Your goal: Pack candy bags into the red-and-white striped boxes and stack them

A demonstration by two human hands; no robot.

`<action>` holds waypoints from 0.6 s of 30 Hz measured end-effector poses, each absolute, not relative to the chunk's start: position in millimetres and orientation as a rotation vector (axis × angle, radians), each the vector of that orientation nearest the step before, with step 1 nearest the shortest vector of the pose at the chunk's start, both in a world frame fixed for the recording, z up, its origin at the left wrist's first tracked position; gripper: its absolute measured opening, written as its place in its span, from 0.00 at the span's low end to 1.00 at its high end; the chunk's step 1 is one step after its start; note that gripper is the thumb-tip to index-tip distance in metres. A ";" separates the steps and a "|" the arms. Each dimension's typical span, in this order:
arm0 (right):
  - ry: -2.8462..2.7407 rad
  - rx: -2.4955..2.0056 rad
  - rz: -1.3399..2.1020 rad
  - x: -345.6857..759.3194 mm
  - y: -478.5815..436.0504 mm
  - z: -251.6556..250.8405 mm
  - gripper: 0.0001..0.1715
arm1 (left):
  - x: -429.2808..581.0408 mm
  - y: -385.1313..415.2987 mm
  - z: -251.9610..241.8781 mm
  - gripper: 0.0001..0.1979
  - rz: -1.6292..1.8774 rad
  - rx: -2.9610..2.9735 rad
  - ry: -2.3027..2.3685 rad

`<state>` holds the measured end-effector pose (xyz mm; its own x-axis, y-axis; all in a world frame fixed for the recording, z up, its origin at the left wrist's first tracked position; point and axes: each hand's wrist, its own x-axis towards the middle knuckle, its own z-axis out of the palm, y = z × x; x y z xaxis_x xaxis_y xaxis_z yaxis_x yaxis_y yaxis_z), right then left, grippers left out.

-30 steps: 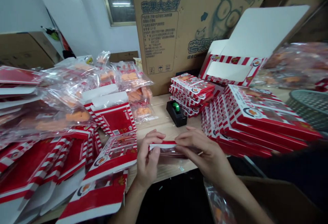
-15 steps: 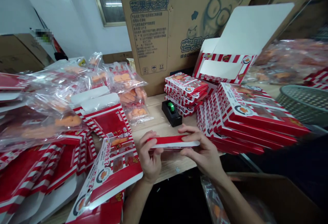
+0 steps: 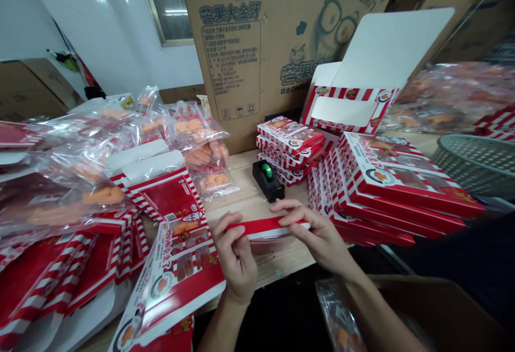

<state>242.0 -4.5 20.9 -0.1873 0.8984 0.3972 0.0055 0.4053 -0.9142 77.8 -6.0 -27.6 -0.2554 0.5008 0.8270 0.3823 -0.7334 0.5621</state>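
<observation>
Glossy red card box (image 3: 265, 227) lies pinched between the left hand (image 3: 235, 258) and right hand (image 3: 317, 239), fingers closed narrowly on its thin edges; a black tape dispenser (image 3: 267, 180) stands beyond the fingertips.

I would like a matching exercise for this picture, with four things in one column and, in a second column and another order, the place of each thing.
Things
1. black tape dispenser with green core
2. narrow red-and-white card piece
3. grey-green woven plastic basket
4. large brown cardboard carton

Places
A. at the right edge of the view
B. pinched between the left hand and the right hand
C. standing behind the pale wooden table
D. on the table, beside the stacked red-and-white boxes

Pairs: 1-D, 2-B, 3-A, 4-C
</observation>
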 end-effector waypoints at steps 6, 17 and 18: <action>-1.826 -0.745 0.977 237.3 -3.2 20.3 0.12 | 80.2 -4.4 -33.5 0.08 1.992 1.830 1.325; -1.642 -0.877 0.758 245.0 15.3 13.0 0.07 | 103.4 -13.5 -25.9 0.20 1.800 1.567 1.432; -1.564 -0.921 0.770 247.9 15.1 16.2 0.06 | 107.6 -20.2 -22.7 0.23 1.786 1.534 1.417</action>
<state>247.9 15.1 16.2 -0.0865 0.8749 0.4765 0.1555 0.4843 -0.8610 107.6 -20.2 -22.7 -0.3241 0.8028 0.5004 0.3043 -0.4124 0.8587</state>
